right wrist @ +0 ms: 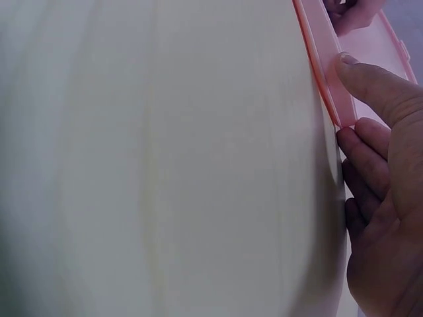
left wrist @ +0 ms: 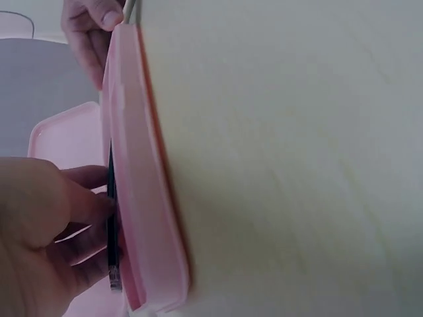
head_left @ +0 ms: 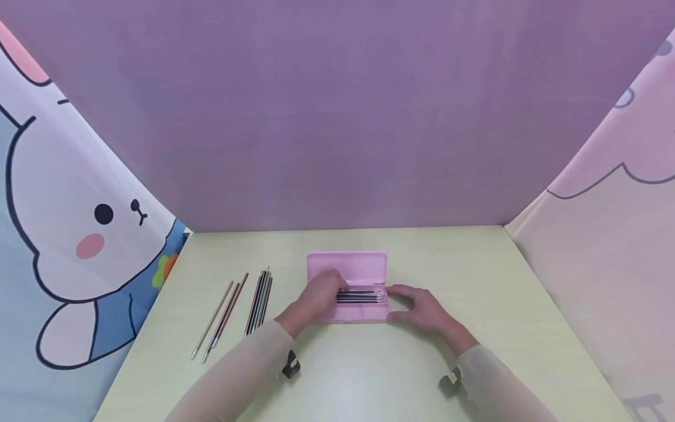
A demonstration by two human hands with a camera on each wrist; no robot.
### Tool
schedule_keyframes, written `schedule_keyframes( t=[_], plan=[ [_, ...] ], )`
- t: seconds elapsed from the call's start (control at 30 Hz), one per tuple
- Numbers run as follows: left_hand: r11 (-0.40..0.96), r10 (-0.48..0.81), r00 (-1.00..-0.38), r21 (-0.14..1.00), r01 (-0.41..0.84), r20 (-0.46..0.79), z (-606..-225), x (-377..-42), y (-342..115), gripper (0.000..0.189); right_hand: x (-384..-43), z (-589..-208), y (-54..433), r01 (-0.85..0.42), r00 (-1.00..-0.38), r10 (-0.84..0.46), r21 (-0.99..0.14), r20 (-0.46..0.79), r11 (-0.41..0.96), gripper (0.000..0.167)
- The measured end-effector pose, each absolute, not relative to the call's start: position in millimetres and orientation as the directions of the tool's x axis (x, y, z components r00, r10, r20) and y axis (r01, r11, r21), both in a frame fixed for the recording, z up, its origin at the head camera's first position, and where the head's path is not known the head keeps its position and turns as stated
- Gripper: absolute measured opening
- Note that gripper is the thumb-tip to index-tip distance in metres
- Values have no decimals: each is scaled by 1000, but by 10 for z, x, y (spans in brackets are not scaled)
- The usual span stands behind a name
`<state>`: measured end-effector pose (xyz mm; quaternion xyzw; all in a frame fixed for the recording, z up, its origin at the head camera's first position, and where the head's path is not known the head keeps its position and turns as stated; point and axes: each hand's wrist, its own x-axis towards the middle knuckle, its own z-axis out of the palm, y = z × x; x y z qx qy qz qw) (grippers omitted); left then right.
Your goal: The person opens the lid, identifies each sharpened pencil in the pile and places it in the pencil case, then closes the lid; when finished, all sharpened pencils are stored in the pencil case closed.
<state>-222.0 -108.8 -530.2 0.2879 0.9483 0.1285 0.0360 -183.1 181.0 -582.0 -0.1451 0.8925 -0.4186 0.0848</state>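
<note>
A pink pencil case [head_left: 361,314] lies on the table with its lid [head_left: 364,266] raised at the back. Several dark pencils [head_left: 361,298] lie lengthwise in it, their left ends hidden by my left hand [head_left: 320,293]. Thumb and fingers of that hand pinch a dark pencil [left wrist: 112,228] along the case's rim in the left wrist view; whether more pencils are in the grip, I cannot tell. My right hand [head_left: 422,309] touches the case's right end with thumb and fingers spread, as the right wrist view also shows.
Left of the case lies a bunch of dark pencils [head_left: 259,302]. Farther left are reddish pencils [head_left: 228,316] and a pale, thin pencil [head_left: 212,319]. A purple panel [head_left: 348,117] rises behind the table [head_left: 448,258], with printed cloths at both sides.
</note>
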Motion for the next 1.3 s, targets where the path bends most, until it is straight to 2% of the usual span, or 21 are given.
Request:
schedule_keyframes(
  t=[0.23, 0.37, 0.47, 0.57, 0.7, 0.8, 1.03, 1.3],
  plan=[
    [814, 561, -827, 163, 558, 32, -5326, -2174, -1055, 30, -1835, -5828, 1801, -174, -946, -322, -774, -41, 609, 68],
    [812, 557, -828, 174, 557, 54, -5355, -2170, -1109, 32, -1836, -5836, 1798, -175, -946, -321, -766, -43, 619, 68],
    [801, 539, -838, 256, 541, 87, -5348, -2162, -1200, 32, -1832, -5828, 1796, -173, -946, -320, -765, -46, 621, 68],
    [762, 504, -856, 406, 505, 120, -5308, -2150, -1320, 28, -1831, -5819, 1807, -182, -946, -323, -765, -36, 618, 69],
    [669, 434, -894, 624, 404, 113, -5212, -2118, -1507, 25, -1842, -5829, 1820, -185, -946, -322, -761, -34, 622, 70],
    [599, 386, -917, 730, 329, 97, -5124, -2079, -1666, 26, -1848, -5846, 1821, -198, -942, -334, -758, -28, 622, 70],
    [494, 324, -943, 837, 236, 75, -5062, -2016, -2120, 36, -1843, -5856, 1821, -189, -942, -334, -770, -33, 610, 70],
    [479, 171, -985, 874, 74, -10, -5124, -1929, -2691, 41, -1852, -5837, 1810, -217, -938, -345, -753, -14, 621, 69]
  ],
)
